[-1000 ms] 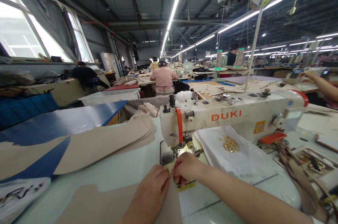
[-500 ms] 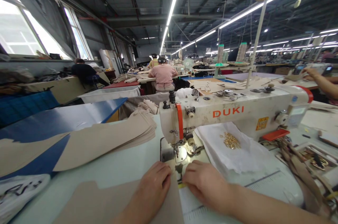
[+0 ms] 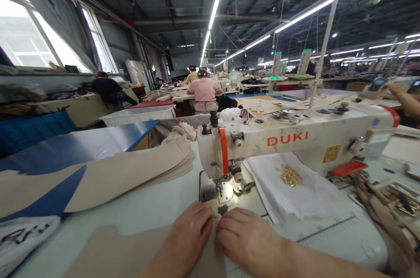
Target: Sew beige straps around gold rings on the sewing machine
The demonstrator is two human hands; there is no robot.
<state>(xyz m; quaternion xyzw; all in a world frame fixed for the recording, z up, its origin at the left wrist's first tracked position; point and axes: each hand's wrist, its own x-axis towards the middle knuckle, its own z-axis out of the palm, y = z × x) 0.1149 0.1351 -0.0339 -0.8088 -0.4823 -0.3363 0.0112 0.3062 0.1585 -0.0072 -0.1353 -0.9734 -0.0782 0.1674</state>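
Left hand: the left hand (image 3: 193,235) is resting on the beige panel, its fingers (image 3: 206,221) lying close together and flat, reaching toward the machine; no pinch is showing.

Right hand: the right hand (image 3: 246,241) is pressing down just beside the left, its fingers (image 3: 229,230) slightly spread and curving over the panel's edge. Their undersides are hidden, so exactly what they are touching is hard to make out.

Beige panel: the beige panel (image 3: 111,254) is lying on the worktop (image 3: 138,212) beneath both hands, cut off by the bottom of the view. Its far end is hidden, so I cannot tell whether it is reaching under the presser foot (image 3: 225,191).

Sewing machine: the white DUKI sewing machine (image 3: 262,147) is standing directly ahead, its lit needle area just beyond the fingers. A small dark shape (image 3: 222,210) is sitting there, too small to identify.

Nearby: a stack of beige cut pieces (image 3: 108,182) is lying to the left. Gold metal pieces (image 3: 289,175) are resting on white paper (image 3: 295,197) to the right.

Beyond: a co-worker's hand (image 3: 395,91) is reaching in at the far right edge.
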